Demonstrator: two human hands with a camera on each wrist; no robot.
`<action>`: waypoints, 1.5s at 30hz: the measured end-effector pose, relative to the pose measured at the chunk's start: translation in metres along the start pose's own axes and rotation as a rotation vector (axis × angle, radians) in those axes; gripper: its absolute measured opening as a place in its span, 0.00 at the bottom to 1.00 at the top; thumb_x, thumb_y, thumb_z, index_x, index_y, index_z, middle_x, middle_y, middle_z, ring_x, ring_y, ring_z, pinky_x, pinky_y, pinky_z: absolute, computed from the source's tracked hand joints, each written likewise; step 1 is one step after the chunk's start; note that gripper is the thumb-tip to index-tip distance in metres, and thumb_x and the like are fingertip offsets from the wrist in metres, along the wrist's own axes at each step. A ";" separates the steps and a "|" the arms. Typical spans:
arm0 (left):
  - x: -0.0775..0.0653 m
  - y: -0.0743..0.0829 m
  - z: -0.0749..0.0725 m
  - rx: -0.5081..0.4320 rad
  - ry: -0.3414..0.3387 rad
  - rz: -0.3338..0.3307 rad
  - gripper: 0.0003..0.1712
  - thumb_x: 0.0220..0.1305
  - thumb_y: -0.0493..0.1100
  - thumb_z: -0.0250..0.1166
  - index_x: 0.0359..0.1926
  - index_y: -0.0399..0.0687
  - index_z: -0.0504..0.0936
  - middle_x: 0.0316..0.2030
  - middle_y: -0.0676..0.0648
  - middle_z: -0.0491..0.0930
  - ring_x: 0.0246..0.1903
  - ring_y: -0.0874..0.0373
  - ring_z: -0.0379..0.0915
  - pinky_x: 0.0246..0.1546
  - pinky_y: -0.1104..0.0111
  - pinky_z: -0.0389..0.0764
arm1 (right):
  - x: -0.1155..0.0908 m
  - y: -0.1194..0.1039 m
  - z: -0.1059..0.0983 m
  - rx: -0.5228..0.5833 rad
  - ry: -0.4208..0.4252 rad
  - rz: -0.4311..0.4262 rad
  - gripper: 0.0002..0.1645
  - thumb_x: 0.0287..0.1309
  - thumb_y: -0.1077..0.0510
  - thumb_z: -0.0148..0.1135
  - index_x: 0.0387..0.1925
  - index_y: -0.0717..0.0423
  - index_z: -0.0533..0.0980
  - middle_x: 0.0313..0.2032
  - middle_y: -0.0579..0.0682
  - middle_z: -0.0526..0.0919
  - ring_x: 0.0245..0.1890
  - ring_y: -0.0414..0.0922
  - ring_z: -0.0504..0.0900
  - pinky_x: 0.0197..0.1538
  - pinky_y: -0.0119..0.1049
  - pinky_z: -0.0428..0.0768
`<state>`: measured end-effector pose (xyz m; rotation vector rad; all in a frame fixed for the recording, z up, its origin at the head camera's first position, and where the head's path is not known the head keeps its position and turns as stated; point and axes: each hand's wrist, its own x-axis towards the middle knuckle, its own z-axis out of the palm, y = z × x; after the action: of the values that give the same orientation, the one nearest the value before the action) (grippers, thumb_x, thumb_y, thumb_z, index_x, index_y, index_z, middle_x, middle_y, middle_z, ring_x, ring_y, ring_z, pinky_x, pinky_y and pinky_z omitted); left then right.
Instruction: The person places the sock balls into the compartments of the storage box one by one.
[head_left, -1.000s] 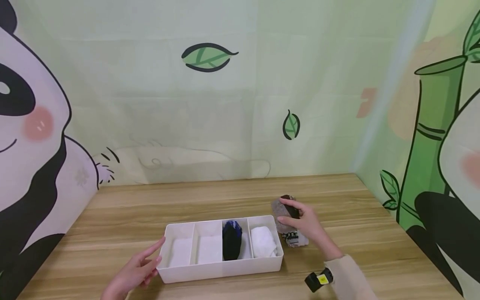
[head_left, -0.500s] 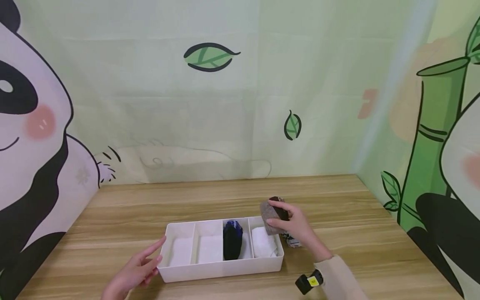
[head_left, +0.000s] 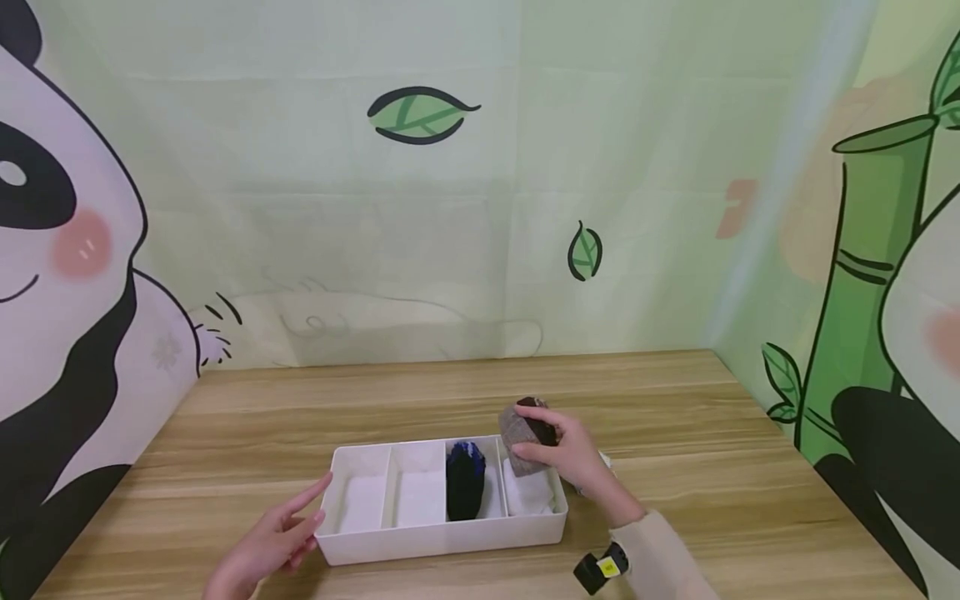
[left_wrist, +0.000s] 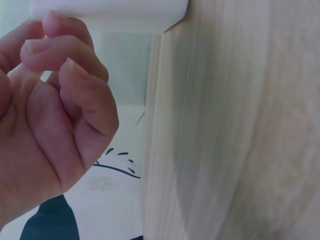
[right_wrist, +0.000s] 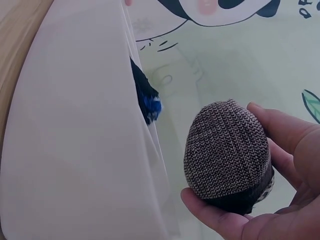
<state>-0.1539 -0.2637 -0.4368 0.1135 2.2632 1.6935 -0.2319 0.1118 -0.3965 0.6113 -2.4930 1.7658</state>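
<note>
My right hand (head_left: 562,450) pinches a rolled grey knit sock (right_wrist: 227,150) with a dark end, thumb on one side and fingers on the other. The sock is held above the right end of a white divided box (head_left: 442,543). A rolled white sock (head_left: 531,496) lies in the rightmost compartment, partly behind the held one. In the compartment to its left is a rolled black and blue sock (head_left: 465,483). My left hand (head_left: 262,542) is at the box's left end, its index finger and thumb by the rim; in the left wrist view its other fingers curl loosely and hold nothing.
A white and dark patterned bundle (head_left: 606,461) lies right of the box, mostly hidden by my right hand. The wooden table (head_left: 360,400) meets a panda-printed cloth wall (head_left: 420,250) at the back and sides.
My right hand has carried the grey sock leftward, from above the patterned bundle to over the box's rightmost compartment. My left hand and the box stay in place.
</note>
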 end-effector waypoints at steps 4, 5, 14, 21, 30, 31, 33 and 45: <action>0.000 0.000 0.000 0.000 -0.002 0.003 0.33 0.67 0.46 0.50 0.67 0.46 0.47 0.19 0.49 0.66 0.16 0.62 0.58 0.17 0.74 0.63 | 0.001 -0.002 0.005 0.012 -0.015 -0.006 0.28 0.47 0.59 0.67 0.53 0.60 0.72 0.51 0.64 0.70 0.43 0.52 0.72 0.35 0.37 0.76; -0.001 0.000 0.000 -0.001 -0.003 0.003 0.33 0.66 0.47 0.50 0.67 0.46 0.47 0.19 0.49 0.66 0.16 0.62 0.58 0.17 0.74 0.63 | 0.001 -0.002 0.006 0.012 -0.018 -0.008 0.28 0.47 0.59 0.67 0.53 0.60 0.72 0.51 0.63 0.70 0.42 0.52 0.72 0.35 0.37 0.76; 0.000 0.000 0.000 -0.001 0.004 -0.005 0.34 0.66 0.48 0.51 0.67 0.46 0.47 0.20 0.49 0.66 0.16 0.62 0.58 0.17 0.73 0.63 | 0.005 -0.007 0.017 -0.003 -0.030 -0.015 0.27 0.47 0.60 0.67 0.52 0.61 0.73 0.49 0.62 0.73 0.34 0.46 0.73 0.30 0.33 0.74; 0.000 -0.002 0.000 -0.001 0.002 -0.002 0.35 0.65 0.48 0.52 0.67 0.47 0.47 0.19 0.49 0.67 0.15 0.62 0.59 0.17 0.73 0.63 | 0.007 -0.009 0.030 -0.059 -0.016 -0.054 0.24 0.46 0.65 0.66 0.49 0.65 0.74 0.50 0.62 0.73 0.40 0.51 0.73 0.37 0.42 0.74; 0.001 -0.002 -0.001 0.001 0.006 0.002 0.34 0.66 0.48 0.51 0.67 0.46 0.47 0.19 0.49 0.67 0.15 0.62 0.59 0.17 0.74 0.63 | 0.009 -0.017 0.048 -0.013 -0.019 -0.046 0.26 0.45 0.60 0.69 0.50 0.59 0.75 0.49 0.58 0.74 0.36 0.45 0.73 0.34 0.35 0.74; 0.001 -0.002 -0.001 0.001 0.006 0.002 0.34 0.66 0.48 0.51 0.67 0.46 0.47 0.19 0.49 0.67 0.15 0.62 0.58 0.17 0.74 0.63 | 0.009 -0.018 0.050 -0.004 -0.026 -0.045 0.27 0.45 0.60 0.68 0.50 0.59 0.75 0.49 0.58 0.74 0.36 0.46 0.73 0.33 0.35 0.74; 0.001 -0.001 -0.001 0.001 0.006 0.002 0.34 0.66 0.48 0.51 0.67 0.47 0.47 0.19 0.49 0.66 0.15 0.62 0.58 0.17 0.74 0.62 | 0.010 -0.019 0.054 0.006 -0.038 -0.046 0.27 0.45 0.60 0.68 0.50 0.60 0.74 0.49 0.59 0.73 0.37 0.47 0.73 0.33 0.35 0.75; 0.000 0.000 0.000 0.005 0.013 -0.009 0.33 0.66 0.47 0.50 0.67 0.47 0.47 0.20 0.49 0.67 0.16 0.62 0.58 0.17 0.73 0.63 | 0.018 -0.022 0.080 -0.004 -0.064 -0.162 0.26 0.43 0.58 0.69 0.47 0.61 0.76 0.46 0.59 0.76 0.41 0.45 0.74 0.42 0.36 0.73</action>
<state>-0.1537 -0.2636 -0.4363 0.0934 2.2744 1.6894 -0.2252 0.0272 -0.4010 0.8565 -2.4075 1.7096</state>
